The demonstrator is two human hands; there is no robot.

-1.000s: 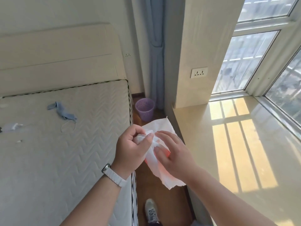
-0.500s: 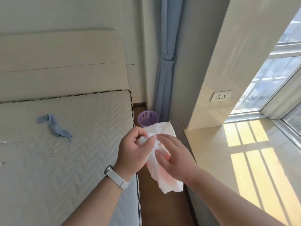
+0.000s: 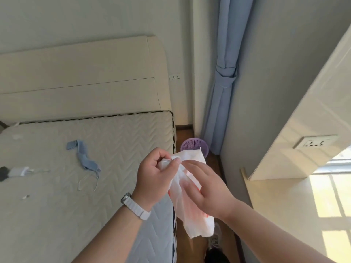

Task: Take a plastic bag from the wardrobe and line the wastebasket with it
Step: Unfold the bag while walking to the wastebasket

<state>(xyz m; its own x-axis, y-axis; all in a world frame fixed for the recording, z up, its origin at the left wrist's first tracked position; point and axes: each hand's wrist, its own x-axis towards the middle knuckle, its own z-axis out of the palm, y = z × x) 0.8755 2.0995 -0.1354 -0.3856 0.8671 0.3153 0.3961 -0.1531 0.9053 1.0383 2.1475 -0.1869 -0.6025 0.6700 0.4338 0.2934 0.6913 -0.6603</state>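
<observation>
A white plastic bag (image 3: 191, 221) with red print hangs flat between my hands in the middle of the view. My left hand (image 3: 153, 179), with a white watch on the wrist, pinches the bag's upper edge. My right hand (image 3: 207, 185) lies flat against the bag, fingers spread along it. A purple mesh wastebasket (image 3: 195, 146) stands on the wooden floor just beyond the bag, in the corner between the bed and the wall; its lower half is hidden by the bag.
A bare quilted mattress (image 3: 57, 196) with a beige headboard fills the left, with a blue face mask (image 3: 85, 160) and small bits on it. A tied blue curtain (image 3: 222, 82) hangs behind the basket. A sunlit window ledge (image 3: 296, 205) runs along the right.
The view has tilted up and moved nearer the corner, so the wastebasket sits closer behind the bag. Both hands still work the bag's top edge.
</observation>
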